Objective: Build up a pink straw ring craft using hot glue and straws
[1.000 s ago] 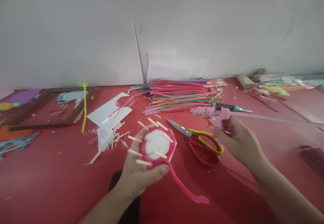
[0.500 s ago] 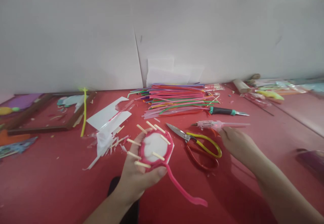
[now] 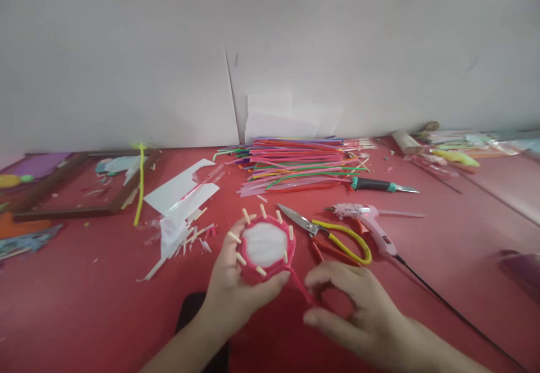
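Observation:
My left hand [image 3: 234, 286] is closed round a white disc [image 3: 265, 245] that has a pink pipe cleaner rim and several short pale sticks standing out around it. My right hand [image 3: 352, 308] is just right of the disc, its fingers curled on the loose pink pipe cleaner tail [image 3: 302, 290] that trails from the rim. A pink glue gun [image 3: 367, 221] lies on the red table beyond my right hand, with nothing touching it. Scissors with yellow and red handles [image 3: 333, 239] lie between the disc and the gun.
A heap of coloured straws [image 3: 295, 165] lies at the back centre, with a green-handled knife [image 3: 382, 185] beside it. White paper and cut scraps [image 3: 179, 212] are to the left, next to a wooden frame [image 3: 67, 193]. The gun's black cord [image 3: 455, 314] runs right.
My right hand set the glue gun down on the table and came back to the pink tail by the disc. My left hand turned the disc slightly.

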The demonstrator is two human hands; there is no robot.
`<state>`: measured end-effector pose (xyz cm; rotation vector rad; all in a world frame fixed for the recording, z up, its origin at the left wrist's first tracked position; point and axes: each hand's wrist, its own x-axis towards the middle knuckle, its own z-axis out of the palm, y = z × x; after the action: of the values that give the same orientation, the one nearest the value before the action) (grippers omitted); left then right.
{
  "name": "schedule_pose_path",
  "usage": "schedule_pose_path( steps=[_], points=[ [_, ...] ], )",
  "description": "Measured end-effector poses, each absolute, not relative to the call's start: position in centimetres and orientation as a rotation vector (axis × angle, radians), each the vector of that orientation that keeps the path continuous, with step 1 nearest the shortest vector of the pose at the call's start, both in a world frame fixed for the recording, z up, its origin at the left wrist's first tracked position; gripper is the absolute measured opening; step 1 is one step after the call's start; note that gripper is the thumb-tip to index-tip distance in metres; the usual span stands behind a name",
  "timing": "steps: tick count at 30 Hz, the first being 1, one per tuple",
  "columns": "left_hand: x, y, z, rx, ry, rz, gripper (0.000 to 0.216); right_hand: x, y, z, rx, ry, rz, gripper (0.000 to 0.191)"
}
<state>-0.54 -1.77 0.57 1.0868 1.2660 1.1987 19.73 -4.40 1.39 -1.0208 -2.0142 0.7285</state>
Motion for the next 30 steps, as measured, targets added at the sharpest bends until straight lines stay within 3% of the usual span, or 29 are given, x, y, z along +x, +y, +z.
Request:
schedule_pose_path(
  steps=[12, 30],
  points=[
    [-0.7, -2.2, 0.5, 1.153, 1.238, 1.097, 0.094, 20.6, -3.7, 0.8, -0.954, -2.018, 0.332, 0.015],
    [-0.8, -2.1, 1.1, 1.069, 1.112, 1.031, 0.092, 21.1, -3.6, 1.7, -0.969, -1.983, 0.161, 0.0]
  ],
)
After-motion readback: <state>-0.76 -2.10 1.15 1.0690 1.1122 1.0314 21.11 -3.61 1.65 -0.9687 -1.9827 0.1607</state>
